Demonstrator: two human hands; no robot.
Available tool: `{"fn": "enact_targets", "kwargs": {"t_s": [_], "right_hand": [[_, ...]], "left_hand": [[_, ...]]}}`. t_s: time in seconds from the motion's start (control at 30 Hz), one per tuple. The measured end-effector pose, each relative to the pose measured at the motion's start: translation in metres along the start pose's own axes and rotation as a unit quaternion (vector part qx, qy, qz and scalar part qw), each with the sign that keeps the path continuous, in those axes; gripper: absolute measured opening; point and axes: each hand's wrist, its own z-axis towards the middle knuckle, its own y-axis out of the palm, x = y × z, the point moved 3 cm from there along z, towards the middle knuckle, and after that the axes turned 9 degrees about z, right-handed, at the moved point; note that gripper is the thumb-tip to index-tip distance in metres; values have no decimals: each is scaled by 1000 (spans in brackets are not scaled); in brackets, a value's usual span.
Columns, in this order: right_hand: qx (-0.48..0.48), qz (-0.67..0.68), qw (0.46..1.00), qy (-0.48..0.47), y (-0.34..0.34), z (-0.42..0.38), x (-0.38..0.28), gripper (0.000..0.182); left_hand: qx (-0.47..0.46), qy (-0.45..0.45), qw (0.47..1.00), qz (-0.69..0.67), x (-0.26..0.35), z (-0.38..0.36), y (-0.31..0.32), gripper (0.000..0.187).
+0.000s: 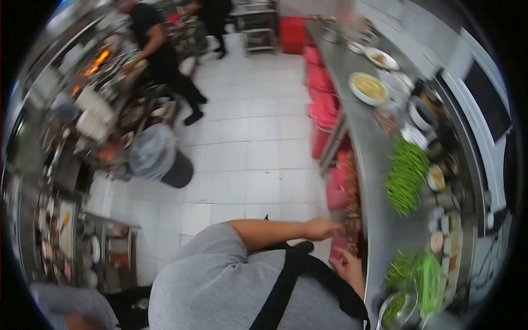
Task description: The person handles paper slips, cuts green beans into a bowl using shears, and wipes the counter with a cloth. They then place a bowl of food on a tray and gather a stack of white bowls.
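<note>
My left hand (323, 228) reaches across in front of my body toward the counter's near edge. Its fingers are smeared by motion, so what they hold, if anything, cannot be made out. Close to its fingertips is a long strip of reddish-brown pieces (352, 192) below the counter edge, too blurred to name. My right hand (348, 267) is nearer to my body, beside the steel counter (379, 231). Its thumb and fingers look parted, with nothing visible between them. A pink-red container (336, 190) stands under the counter just beyond both hands.
On the counter lie long green beans (407, 175), leafy greens (429, 280), a metal bowl of chopped greens (397, 309) and a bowl of yellow food (368, 88). A bin with a clear liner (154, 148) stands left. A co-worker (159, 55) works near flames; another person's sleeve (71, 302) shows lower left.
</note>
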Motion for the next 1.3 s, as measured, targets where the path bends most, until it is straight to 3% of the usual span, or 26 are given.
{"fn": "enact_targets", "kwargs": {"t_s": [0.03, 0.07, 0.1, 0.13, 0.17, 0.2, 0.23, 0.27, 0.33, 0.37, 0.43, 0.5, 0.53, 0.63, 0.67, 0.77, 0.87, 1.0, 1.07, 1.1, 1.13, 1.2, 1.23, 1.3], "right_hand": [[-27, -59, 998, 3, 17, 0, 2, 39], [-85, -83, 992, 35, 34, 0, 6, 42], [-143, -108, 982, 63, 51, -1, 10, 45], [-179, -111, 976, 54, 69, 9, 20, 45], [-217, -86, 972, 38, 93, 25, 46, 46], [-249, -64, 966, 20, 114, 41, 75, 47], [-270, -60, 961, 6, 133, 62, 94, 48], [-290, -99, 952, -17, 144, 70, 52, 48], [-322, -175, 929, -57, 165, 78, -34, 48], [-335, -213, 915, -76, 181, 87, -61, 48], [-326, -230, 909, -115, 220, 126, -83, 44], [-316, -228, 911, -133, 274, 166, -108, 42], [-339, -136, 928, -74, 305, 177, -126, 38], [-395, 77, 911, 93, 403, 250, -71, 34], [-391, -30, 917, 74, 421, 264, -64, 26], [-408, -147, 893, 120, 488, 293, -63, 24], [-435, -221, 855, 175, 549, 328, -37, 22], [-475, -280, 806, 214, 612, 387, 9, 20], [-492, -256, 801, 224, 648, 431, 24, 20], [-491, -212, 814, 225, 668, 460, 18, 19], [-487, -128, 832, 231, 681, 476, -21, 16], [-490, -193, 842, 114, 699, 490, -126, 21], [-483, -228, 844, 55, 704, 486, -195, 24], [-483, -189, 851, 84, 746, 523, -222, 29]], "left_hand": [[-64, -74, 994, -54, -12, -48, 7, 47], [-11, -65, 994, -87, -42, -101, 35, 56], [-96, -180, 978, -45, -41, -158, 21, 60], [-136, -253, 958, 17, -83, -221, 52, 60], [-278, -300, 912, 38, -127, -279, 77, 55], [-271, -331, 903, 33, -158, -348, 94, 50], [-201, -446, 872, 24, -155, -411, 76, 46], [-61, -556, 828, 40, -153, -479, 68, 50], [153, -722, 675, -14, -142, -586, 57, 48], [286, -766, 573, -53, -124, -626, 52, 45], [445, -774, 436, -115, -96, -690, 58, 42], [456, -786, 407, -95, -99, -749, 90, 40], [435, -796, 409, -102, -93, -771, 107, 40], [413, -809, 388, -156, -70, -802, 127, 39], [422, -807, 381, -159, -75, -816, 146, 39], [470, -783, 352, -207, -82, -852, 189, 39], [459, -804, 330, -186, -37, -845, 153, 39], [486, -803, 227, -260, -20, -841, 173, 40], [458, -816, 260, -237, -22, -841, 213, 40], [447, -821, 276, -224, -31, -839, 228, 41], [452, -824, 224, -258, -25, -826, 208, 41], [494, -803, 131, -308, -14, -797, 166, 43], [512, -792, 111, -312, -20, -788, 157, 43], [548, -770, 70, -319, -31, -769, 140, 43]]}}
